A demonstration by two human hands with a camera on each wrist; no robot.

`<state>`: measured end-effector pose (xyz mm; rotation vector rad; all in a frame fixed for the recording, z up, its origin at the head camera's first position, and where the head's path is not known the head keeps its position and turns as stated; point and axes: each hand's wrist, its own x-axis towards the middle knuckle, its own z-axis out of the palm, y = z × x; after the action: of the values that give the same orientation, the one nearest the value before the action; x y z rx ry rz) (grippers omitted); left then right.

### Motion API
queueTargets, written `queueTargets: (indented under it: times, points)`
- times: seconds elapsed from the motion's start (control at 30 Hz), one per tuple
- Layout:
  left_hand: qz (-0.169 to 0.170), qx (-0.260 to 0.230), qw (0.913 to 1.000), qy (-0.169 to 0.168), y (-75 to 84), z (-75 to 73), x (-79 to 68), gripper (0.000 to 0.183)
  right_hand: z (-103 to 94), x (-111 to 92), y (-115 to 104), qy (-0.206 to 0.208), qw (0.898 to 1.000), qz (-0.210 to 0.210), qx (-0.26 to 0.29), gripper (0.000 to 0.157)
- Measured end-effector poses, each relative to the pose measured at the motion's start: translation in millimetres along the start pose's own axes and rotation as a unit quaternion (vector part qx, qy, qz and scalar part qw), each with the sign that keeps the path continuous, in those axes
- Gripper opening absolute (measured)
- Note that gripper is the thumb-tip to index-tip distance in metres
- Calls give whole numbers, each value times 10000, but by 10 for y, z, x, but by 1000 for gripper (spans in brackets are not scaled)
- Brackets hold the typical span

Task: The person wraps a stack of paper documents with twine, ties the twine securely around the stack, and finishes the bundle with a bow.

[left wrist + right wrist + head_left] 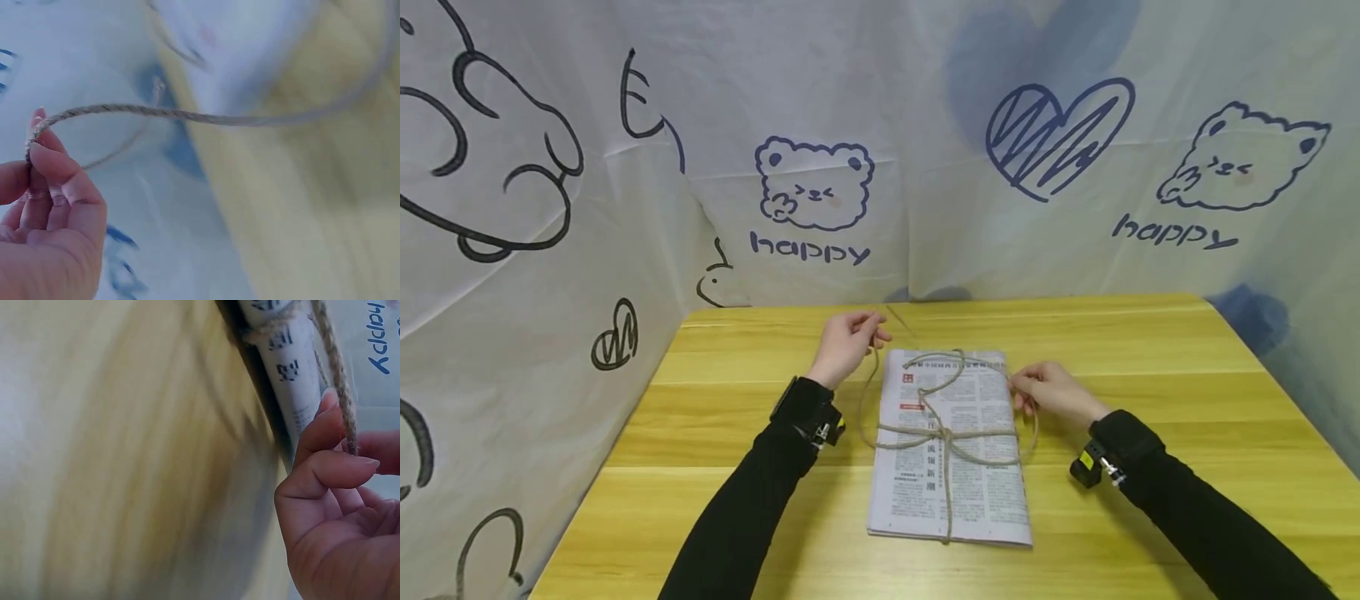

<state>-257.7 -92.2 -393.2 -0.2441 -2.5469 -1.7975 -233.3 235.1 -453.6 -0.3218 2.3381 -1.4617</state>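
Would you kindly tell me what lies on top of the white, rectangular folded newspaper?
Thin tan twine crosses and loops over the newspaper; any print directly beneath the twine is covered.

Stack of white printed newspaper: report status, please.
Left hand, right hand: each pinching thin brown twine. Newspaper stack: lying flat, twine crossed over it. Possibly in the way: slack twine across far end.

fine print [910, 492] is proving too small to read on the newspaper stack [977, 492], blurring in the left wrist view; to its right, the right hand [1052, 390] is hiding its pinched twine [337, 369]; flanking it, black sleeves [741, 504] are being cut off below.
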Motion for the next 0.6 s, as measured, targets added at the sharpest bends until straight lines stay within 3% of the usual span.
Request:
queueTargets:
  times: [0.17,0.23,0.27,0.33,0.4,0.47,0.5,0.6]
  points:
    - [284,-1035,9937,-333,306,341,42,28,19,2,51,-100,9997,-17,207,32]
    - [195,-1035,9927,-590,335,459,23,30,21,6,69,-153,9995,-46,266,33]
    - [80,-835,9935,-771,325,511,7,31,20,7,75,-197,9994,-76,282,34]
    - [-75,122,9928,-1193,255,598,-38,37,23,9,80,-257,9991,-103,327,34]
    - [-92,1174,9805,-1576,154,643,-101,43,33,17,83,-288,9988,-103,377,35]
    - [-55,1876,9645,-1858,59,652,-153,47,44,32,88,-292,9983,-43,499,34]
    - [31,2093,9586,-1932,16,644,-173,48,48,41,92,-283,9979,0,585,33]
    - [104,2030,9561,-2110,-64,610,-202,46,47,59,99,-341,9956,61,872,34]
